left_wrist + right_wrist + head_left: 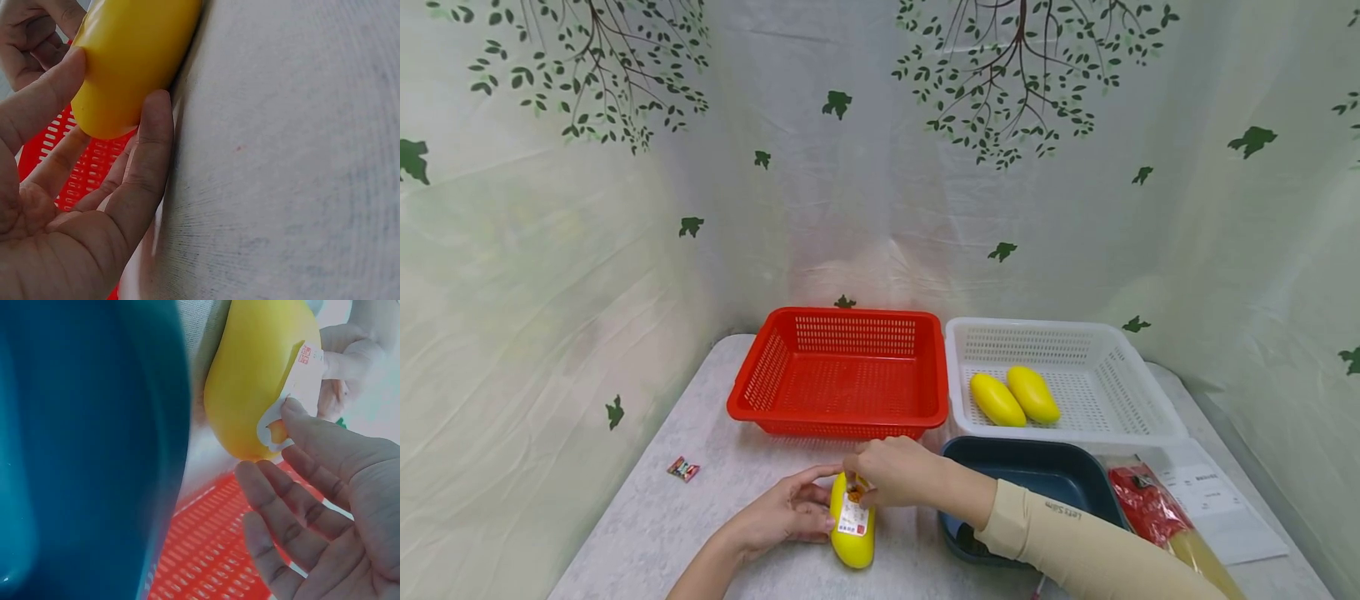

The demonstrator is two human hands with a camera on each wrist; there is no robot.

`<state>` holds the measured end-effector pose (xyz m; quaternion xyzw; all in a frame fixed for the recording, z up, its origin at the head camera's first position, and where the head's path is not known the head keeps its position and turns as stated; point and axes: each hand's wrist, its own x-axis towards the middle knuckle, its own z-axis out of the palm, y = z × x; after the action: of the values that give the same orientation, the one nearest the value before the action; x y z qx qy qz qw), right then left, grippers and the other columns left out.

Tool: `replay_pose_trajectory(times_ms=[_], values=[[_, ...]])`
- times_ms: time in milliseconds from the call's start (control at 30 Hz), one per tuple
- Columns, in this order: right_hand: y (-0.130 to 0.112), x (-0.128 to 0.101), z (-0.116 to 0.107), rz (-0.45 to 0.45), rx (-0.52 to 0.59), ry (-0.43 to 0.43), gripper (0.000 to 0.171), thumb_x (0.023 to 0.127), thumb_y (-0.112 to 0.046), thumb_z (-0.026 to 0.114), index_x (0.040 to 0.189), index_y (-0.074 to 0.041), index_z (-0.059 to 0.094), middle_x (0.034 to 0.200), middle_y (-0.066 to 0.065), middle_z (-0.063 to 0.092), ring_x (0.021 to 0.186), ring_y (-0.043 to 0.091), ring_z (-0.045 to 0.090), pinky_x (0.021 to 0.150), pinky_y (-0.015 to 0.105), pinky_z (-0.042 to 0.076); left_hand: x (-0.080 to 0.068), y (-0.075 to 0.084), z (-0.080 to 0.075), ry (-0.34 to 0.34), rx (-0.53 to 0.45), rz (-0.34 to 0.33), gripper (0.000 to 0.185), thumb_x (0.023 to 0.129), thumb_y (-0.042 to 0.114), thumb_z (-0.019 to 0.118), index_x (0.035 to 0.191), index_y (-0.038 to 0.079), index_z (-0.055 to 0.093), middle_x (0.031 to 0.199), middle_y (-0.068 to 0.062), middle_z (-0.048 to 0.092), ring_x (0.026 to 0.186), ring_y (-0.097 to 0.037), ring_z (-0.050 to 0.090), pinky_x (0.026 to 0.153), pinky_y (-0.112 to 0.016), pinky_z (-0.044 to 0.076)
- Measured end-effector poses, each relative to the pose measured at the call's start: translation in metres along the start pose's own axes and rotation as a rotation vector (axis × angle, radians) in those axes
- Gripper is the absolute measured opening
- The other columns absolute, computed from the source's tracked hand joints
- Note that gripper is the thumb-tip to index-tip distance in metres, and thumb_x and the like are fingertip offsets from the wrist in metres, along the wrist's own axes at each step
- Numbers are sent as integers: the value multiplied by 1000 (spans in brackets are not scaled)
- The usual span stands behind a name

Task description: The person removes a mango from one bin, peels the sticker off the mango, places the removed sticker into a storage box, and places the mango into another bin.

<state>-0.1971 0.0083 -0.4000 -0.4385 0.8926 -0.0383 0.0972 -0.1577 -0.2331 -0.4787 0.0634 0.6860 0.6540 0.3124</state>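
A yellow mango (853, 550) lies on the table in front of the red basket, with a white printed label (853, 518) along its top side. My left hand (786, 510) holds the mango from the left; in the left wrist view its fingertips (156, 109) rest against the smooth yellow skin. From the far end, my right hand (897, 473) pinches the label near its orange picture. The right wrist view shows the right thumb on the label's edge (267, 422), part of which stands off the skin.
The red basket (838, 423) stands behind the hands. Two mangoes (997, 400) lie in the white basket (1067, 432) beside it. Under the right forearm is a dark blue basin (1037, 454). A red-and-clear packet (1157, 508) and paper (1232, 521) lie right, a small wrapped candy (683, 469) left.
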Motion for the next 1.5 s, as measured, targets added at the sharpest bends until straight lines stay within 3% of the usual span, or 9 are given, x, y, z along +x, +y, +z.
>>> replay_pose_trajectory(times_ms=[200, 467, 700, 833, 1033, 1300, 1500], values=[[5, 2, 1, -3, 63, -5, 29, 88, -35, 91, 106, -27, 70, 94, -13, 71, 78, 3, 57, 69, 13, 51, -1, -1, 0, -8, -3, 11, 78, 96, 9, 80, 164, 12, 42, 128, -15, 65, 105, -22, 72, 94, -43, 66], [7, 2, 0, 32, 142, 0, 38, 88, -35, 90, 123, -26, 77, 103, -13, 78, 80, 0, 62, 77, 14, 57, -1, -2, 0, 7, 2, 5, 77, 96, 8, 79, 163, 13, 43, 126, -14, 64, 104, -22, 71, 93, -43, 66], [6, 4, 2, 26, 176, 26, 12, 90, -27, 89, 100, -25, 82, 89, -16, 77, 74, -1, 62, 78, 9, 56, -1, -3, 0, 7, -8, -8, 75, 96, 8, 80, 162, 16, 46, 125, -14, 64, 104, -22, 70, 94, -42, 66], [4, 5, 2, 28, 177, 37, 6, 93, -25, 86, 96, -24, 81, 82, -15, 73, 70, -1, 60, 73, 7, 54, -1, -3, -1, 4, -23, -4, 74, 95, 7, 80, 162, 17, 47, 126, -15, 64, 106, -22, 70, 94, -41, 66], [3, 4, -1, 6, 232, 36, 7, 96, -21, 83, 92, -17, 78, 78, -12, 70, 67, 1, 57, 66, 8, 51, -2, -5, -2, -11, -40, 30, 75, 95, 5, 79, 162, 16, 47, 126, -16, 63, 105, -22, 70, 95, -40, 65], [5, -1, -3, -12, 318, 17, 14, 97, -21, 82, 87, -18, 72, 80, -12, 72, 68, -1, 58, 67, 9, 53, -3, -6, -3, -24, -64, 31, 75, 96, 5, 78, 162, 16, 46, 129, -15, 64, 109, -23, 69, 96, -39, 65], [2, -3, -3, -21, 349, 8, 9, 96, -21, 83, 90, -17, 78, 84, -12, 76, 72, -3, 61, 72, 7, 54, -3, -2, -1, 5, -75, 12, 59, 102, 15, 73, 157, 14, 50, 128, -14, 63, 112, -25, 68, 99, -44, 64]])
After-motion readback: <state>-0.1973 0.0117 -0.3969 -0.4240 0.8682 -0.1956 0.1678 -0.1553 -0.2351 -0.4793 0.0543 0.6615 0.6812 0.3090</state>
